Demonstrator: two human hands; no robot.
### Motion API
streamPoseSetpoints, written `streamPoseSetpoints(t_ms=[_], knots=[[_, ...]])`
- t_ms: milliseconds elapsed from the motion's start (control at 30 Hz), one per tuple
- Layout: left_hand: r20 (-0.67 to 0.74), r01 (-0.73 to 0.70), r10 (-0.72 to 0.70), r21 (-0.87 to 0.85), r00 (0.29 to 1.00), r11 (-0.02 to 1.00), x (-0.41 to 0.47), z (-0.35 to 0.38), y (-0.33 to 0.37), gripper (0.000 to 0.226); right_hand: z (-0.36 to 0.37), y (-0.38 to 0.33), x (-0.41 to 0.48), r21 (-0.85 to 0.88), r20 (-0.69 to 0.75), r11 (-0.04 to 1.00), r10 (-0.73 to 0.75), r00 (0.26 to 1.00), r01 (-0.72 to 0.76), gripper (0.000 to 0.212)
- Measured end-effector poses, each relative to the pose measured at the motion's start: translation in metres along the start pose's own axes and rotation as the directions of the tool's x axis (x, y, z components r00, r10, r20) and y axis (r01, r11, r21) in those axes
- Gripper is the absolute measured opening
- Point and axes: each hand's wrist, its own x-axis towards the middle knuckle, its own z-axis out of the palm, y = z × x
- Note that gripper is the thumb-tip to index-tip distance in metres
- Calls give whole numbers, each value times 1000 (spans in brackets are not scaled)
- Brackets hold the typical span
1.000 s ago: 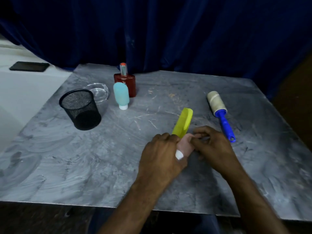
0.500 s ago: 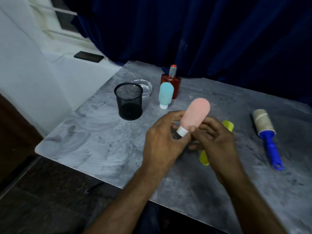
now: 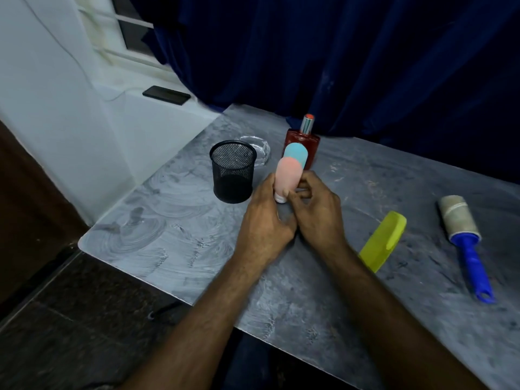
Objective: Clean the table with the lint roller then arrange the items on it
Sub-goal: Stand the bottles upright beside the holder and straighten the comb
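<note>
A pink squeeze bottle (image 3: 287,175) stands cap down between my two hands, just in front of a blue squeeze bottle (image 3: 296,154) and a red perfume bottle (image 3: 304,139). My left hand (image 3: 264,218) grips the pink bottle from the left and my right hand (image 3: 318,206) from the right. The lint roller (image 3: 464,235), blue handle and pale roll, lies at the right of the grey table (image 3: 174,243). A yellow-green comb (image 3: 384,240) lies flat between my right arm and the roller.
A black mesh cup (image 3: 233,171) stands left of the pink bottle, with a glass ashtray (image 3: 260,152) behind it. A dark phone (image 3: 166,94) lies on the white ledge beyond the table's left edge. A dark blue curtain hangs behind the table.
Both hands lifted the pink bottle from beside the comb and carried it left and back, to just in front of the blue bottle. My view swung to the left.
</note>
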Motion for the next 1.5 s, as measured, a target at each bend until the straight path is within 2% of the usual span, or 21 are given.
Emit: streamPoseSetpoints(t_ms=[233,533,1067,1367,1433,1500], knots=[[115,50,-52,26,992,998,-6,-5,-6,79,2,5,-7,-47,23,999,7,1000,-6,30],[87,19,-28,96,996,995,-11,-3,-1,77,0,3,-10,-80,61,996,32,998,-27,29],[62,65,-76,161,995,985,-14,-1,-4,81,0,5,-13,-70,84,997,44,995,-38,26],[78,97,-111,169,991,981,-15,-4,0,86,-4,7,-12,41,129,993,104,986,-111,35],[115,92,-119,217,986,972,-20,-13,7,96,-16,8,-12,46,104,992,109,989,-114,38],[146,59,-100,263,984,963,-31,-26,13,102,-38,13,-14,48,14,992,120,993,-121,39]])
